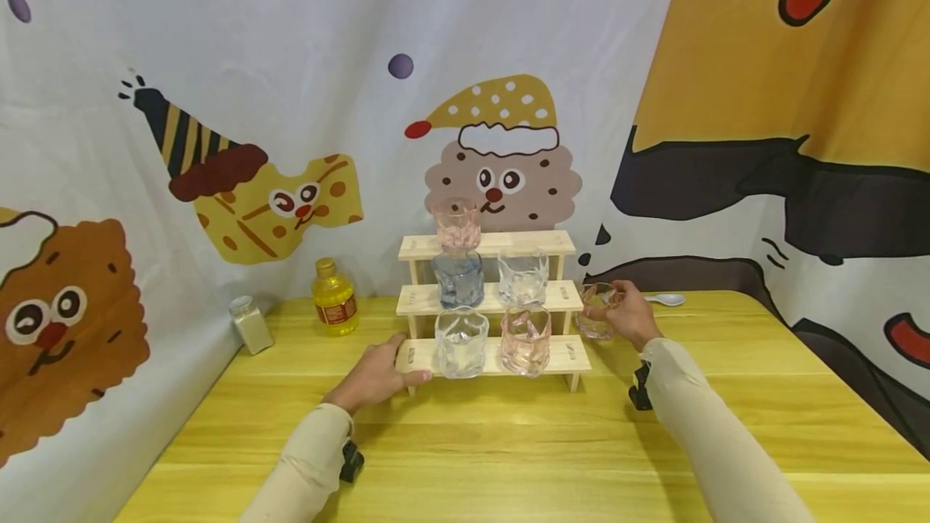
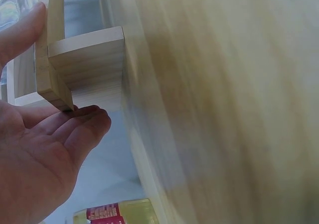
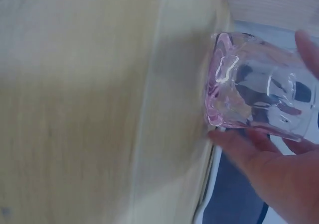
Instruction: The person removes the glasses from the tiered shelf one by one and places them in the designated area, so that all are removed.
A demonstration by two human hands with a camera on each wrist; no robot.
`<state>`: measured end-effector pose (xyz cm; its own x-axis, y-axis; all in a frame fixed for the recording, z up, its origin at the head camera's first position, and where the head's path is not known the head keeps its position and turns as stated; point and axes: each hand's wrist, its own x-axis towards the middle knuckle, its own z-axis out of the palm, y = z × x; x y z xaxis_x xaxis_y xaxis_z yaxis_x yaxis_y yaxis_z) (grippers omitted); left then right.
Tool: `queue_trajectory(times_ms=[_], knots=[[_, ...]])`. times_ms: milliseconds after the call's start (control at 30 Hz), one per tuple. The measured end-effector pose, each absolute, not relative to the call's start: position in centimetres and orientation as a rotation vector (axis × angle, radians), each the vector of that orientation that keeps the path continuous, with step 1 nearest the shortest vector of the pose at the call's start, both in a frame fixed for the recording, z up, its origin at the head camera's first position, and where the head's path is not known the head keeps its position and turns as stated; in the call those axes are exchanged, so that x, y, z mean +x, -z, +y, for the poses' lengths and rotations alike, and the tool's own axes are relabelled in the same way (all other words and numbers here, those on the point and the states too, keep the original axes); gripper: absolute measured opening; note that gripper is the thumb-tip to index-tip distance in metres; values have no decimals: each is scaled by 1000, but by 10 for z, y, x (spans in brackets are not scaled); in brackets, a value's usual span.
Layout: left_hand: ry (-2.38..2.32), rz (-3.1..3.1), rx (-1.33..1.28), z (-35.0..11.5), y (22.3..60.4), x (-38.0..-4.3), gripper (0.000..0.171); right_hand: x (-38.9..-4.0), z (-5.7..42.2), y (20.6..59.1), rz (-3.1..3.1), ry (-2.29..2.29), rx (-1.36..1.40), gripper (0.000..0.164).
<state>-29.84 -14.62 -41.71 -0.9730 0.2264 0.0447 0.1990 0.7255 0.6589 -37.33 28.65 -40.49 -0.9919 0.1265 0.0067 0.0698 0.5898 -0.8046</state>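
Note:
A three-tier wooden stand [image 1: 485, 244] stands on the table near the back curtain. My left hand [image 1: 376, 376] grips the left end of its lowest shelf [image 2: 54, 87], thumb on one side and fingers on the other. To the right of the stand, a pink glass [image 3: 254, 84] is held between the thumb and fingers of my right hand [image 1: 630, 315]; its base is at the tabletop. On the lowest shelf are a clear glass [image 1: 462, 343] and another pink glass [image 1: 525, 341]. A blue glass [image 1: 459, 281] and a clear glass [image 1: 523, 279] occupy the middle shelf; a pink glass [image 1: 457, 226] tops the stand.
Left of the stand are a bottle of yellow liquid [image 1: 335, 299] and a small jar [image 1: 250, 324] with pale contents. A white spoon [image 1: 665, 299] lies behind my right hand. A patterned curtain [image 1: 305, 39] borders the wooden table [image 1: 494, 450] at the back and sides.

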Motion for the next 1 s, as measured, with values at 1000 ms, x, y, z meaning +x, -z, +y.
queue_trajectory(times_ms=[1000], knots=[[-1087, 2882, 334, -146, 417, -299, 96, -355, 262, 315, -2584, -1316, 219, 91]])
